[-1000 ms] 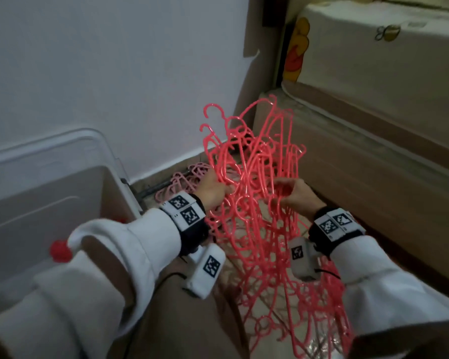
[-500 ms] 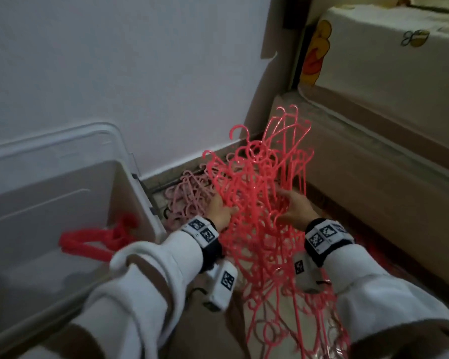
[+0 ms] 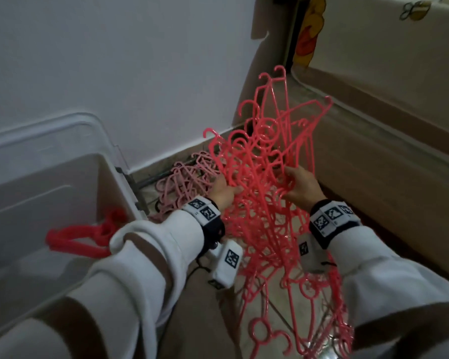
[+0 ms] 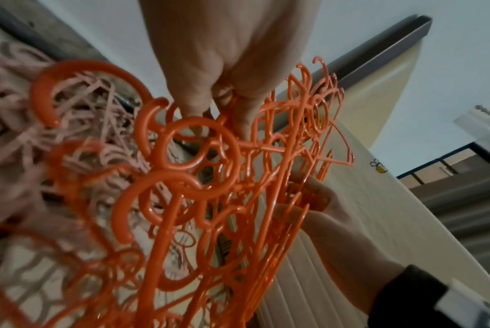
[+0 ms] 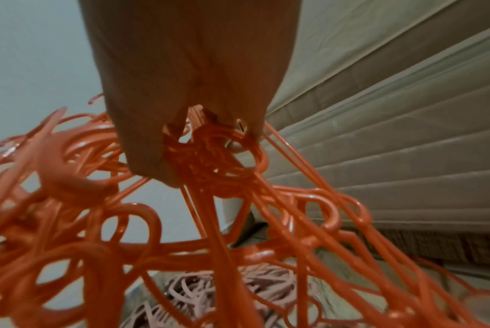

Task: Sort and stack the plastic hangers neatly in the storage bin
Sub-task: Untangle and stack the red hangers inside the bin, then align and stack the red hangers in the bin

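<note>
A big tangled bunch of coral-red plastic hangers stands in the air between my hands, hooks pointing up and away. My left hand grips its left side with fingers threaded among the hooks. My right hand grips its right side; it also shows in the left wrist view as my right hand. The translucent storage bin sits at the left with red hangers lying inside. A paler pink hanger pile lies on the floor beyond my left hand.
A white wall runs behind the bin and the pink pile. A bed frame with a covered mattress closes off the right side. The tiled floor shows below the bunch.
My head has turned left and down, bringing the bin and its red hangers into view. Both hands have lowered the bunch and tilted its top away to the right.
</note>
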Demonstrator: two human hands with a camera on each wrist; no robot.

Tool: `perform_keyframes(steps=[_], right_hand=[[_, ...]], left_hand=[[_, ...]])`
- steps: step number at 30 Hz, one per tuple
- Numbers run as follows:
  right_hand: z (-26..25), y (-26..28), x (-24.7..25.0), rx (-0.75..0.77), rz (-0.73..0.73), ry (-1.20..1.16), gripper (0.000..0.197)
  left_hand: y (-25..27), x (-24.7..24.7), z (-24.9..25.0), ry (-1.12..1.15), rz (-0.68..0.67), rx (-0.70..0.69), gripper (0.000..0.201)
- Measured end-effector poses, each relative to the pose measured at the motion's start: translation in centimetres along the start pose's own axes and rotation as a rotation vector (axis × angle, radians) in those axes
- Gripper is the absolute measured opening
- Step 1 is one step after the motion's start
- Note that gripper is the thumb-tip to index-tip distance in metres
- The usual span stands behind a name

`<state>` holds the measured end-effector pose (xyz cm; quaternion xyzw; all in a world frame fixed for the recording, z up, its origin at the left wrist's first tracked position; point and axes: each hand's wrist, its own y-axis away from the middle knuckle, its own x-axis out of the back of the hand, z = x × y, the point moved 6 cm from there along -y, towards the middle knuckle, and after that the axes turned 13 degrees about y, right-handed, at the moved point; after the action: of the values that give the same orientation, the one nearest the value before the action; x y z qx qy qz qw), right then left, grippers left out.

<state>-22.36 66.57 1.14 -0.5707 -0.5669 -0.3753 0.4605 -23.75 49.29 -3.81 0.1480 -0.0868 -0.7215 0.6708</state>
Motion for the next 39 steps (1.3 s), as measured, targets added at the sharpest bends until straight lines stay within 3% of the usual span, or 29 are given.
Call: perform_keyframes(steps=[4,8,14,18,25,29,34,39], right_hand=[[-2.7,-1.7,1.1,0.05,0.024,-0.068,0.035],[-7.3,-3.1,1.2,0.112,-0.002,-0.193,0.035],[-15.8,-3.9,0.4,0.251,-0.122,-0.254,0.036],[-21.9,-4.0,-0.7,0.335,-0.188,-0.248,0.031],[-32.5,-3.5,-5.4,0.412,-0.307,-0.284,0.024],[-37.7,-3.3,-9.0,0.467,-0.386,-0.147,0.031],[-38.9,-2.5,-15.1,0.497,-0.55,0.26,0.077],[-39.8,-1.1,-16.9,0.648,-0.639,0.177,0.062]], left_hand=[[-0.3,2.5,3.7,0.002,-0.034,-0.07,0.043],[0.3,6.4,7.1,0.027,-0.046,-0.086,0.027],[1.4,15.3,9.5,0.004,0.107,-0.049,0.021],[3.7,22.0,10.1,-0.018,0.217,-0.031,0.029],[8.9,33.1,8.3,0.016,0.433,-0.011,0.035],[10.8,37.6,5.9,0.074,0.575,-0.002,0.034],[12.9,40.7,2.3,0.005,0.64,0.211,0.028],[13.5,40.4,0.3,-0.059,0.652,0.381,0.04]])
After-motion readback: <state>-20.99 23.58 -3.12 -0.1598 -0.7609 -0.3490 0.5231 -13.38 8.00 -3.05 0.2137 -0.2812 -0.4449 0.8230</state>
